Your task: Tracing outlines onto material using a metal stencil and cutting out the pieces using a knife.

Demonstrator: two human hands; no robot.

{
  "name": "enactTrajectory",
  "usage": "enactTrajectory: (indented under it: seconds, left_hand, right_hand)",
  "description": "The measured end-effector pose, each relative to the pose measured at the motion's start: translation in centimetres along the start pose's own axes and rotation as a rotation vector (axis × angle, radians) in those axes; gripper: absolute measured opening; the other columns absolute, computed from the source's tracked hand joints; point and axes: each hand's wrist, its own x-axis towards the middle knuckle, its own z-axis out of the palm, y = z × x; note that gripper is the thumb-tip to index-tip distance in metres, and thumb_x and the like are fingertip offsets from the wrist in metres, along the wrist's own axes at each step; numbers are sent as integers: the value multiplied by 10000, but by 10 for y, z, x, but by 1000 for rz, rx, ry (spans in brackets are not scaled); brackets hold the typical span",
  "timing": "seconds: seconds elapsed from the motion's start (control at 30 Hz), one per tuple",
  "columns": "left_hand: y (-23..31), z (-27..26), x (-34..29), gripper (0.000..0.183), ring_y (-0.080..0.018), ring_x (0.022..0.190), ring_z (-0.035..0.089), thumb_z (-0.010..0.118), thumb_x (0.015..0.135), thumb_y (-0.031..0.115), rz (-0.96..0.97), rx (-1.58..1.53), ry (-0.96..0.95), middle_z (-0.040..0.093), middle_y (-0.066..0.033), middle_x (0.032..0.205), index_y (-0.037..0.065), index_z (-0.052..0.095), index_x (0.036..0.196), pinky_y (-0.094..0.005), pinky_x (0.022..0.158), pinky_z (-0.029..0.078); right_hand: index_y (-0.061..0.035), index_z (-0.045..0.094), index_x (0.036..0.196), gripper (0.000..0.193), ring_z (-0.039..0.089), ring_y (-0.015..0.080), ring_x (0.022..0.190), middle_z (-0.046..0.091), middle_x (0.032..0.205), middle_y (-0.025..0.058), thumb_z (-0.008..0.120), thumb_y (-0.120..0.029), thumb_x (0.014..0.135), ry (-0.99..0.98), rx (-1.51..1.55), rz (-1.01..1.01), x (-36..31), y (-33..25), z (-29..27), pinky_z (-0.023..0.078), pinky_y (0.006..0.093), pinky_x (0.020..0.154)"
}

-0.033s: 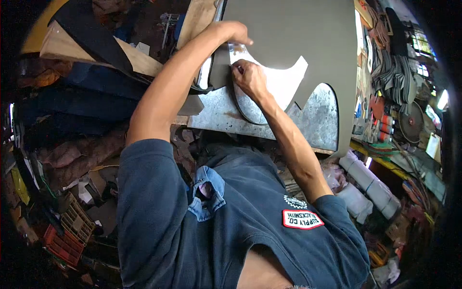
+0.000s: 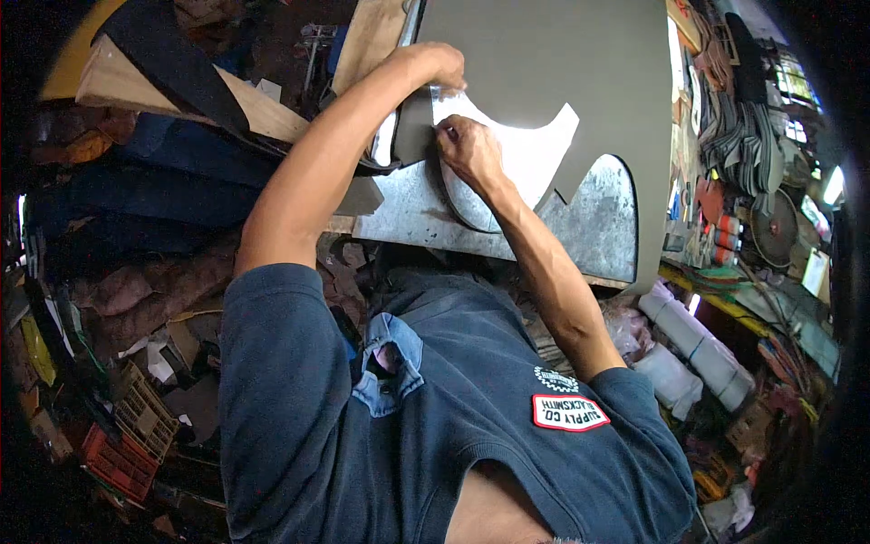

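A shiny metal template [image 2: 530, 152] with a curved outline and a pointed corner lies on a grey-brown sheet [image 2: 562, 63]. My left hand [image 2: 442, 63] reaches over the far end of the template, wrist bent; its fingers are mostly hidden and blurred. Closer to me, my right hand [image 2: 469, 150] rests on the template's left part with its fingers curled. Whatever those fingers hold, if anything, is hidden. Where the sheet is cut away, a scuffed metal work surface [image 2: 594, 222] shows along the near side.
At the left, a wooden beam [image 2: 127, 77] carries a dark strip [image 2: 177, 68]. Curved dark pieces [image 2: 757, 150] hang in a bunch at the right. Plastic-wrapped rolls [image 2: 698, 340] lie below them. A red crate [image 2: 118, 461] sits at lower left.
My left hand has shifted slightly left, and the finger that stuck out to its right is drawn in. My right hand and the template look nearly unmoved.
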Motion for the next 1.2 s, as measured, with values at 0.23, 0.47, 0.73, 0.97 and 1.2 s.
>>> enactTrajectory:
  seconds: [0.23, 0.47, 0.73, 0.97, 1.2]
  left_hand:
    - [3, 57, -42, 496, -289, 1330, 434, 805, 719, 317, 140, 172, 440, 530, -115, 1272, 112, 642, 1140, -465, 1035, 401]
    - [9, 57, -38, 566, -276, 1387, 364, 832, 711, 328, 103, 158, 341, 488, -130, 1376, 106, 613, 1184, -490, 1075, 340]
    - [14, 83, -42, 462, -297, 1280, 467, 776, 736, 241, 64, 305, 555, 560, -134, 1254, 80, 633, 1145, -502, 1012, 382]
    - [40, 89, -49, 320, -303, 1100, 547, 712, 749, 178, -35, 152, 691, 612, -105, 1116, 43, 673, 1036, -450, 914, 402]
    - [58, 95, -57, 465, -308, 1118, 518, 790, 709, 278, -171, 123, 730, 574, -116, 1195, 41, 645, 1082, -455, 923, 398]
  right_hand:
    - [-74, 669, 930, 156, 651, 386, 810, 673, 882, 176, 632, -173, 816, -47, -6, -56, -49, -3, -8, 514, 488, 698]
    - [-39, 653, 919, 142, 654, 379, 799, 667, 882, 183, 615, -132, 818, -196, -33, 6, -100, -4, -25, 523, 472, 700]
    - [-14, 708, 1070, 231, 705, 248, 796, 723, 978, 188, 609, -128, 896, -143, 137, 235, -94, -2, -96, 562, 360, 744]
    - [3, 681, 1108, 290, 667, 181, 833, 705, 900, 130, 595, -192, 911, 1, 431, 147, 14, 60, -99, 540, 309, 727]
    - [-24, 698, 1061, 238, 657, 215, 862, 706, 911, 111, 622, -168, 888, -123, 331, -31, 107, 62, -53, 510, 332, 792]
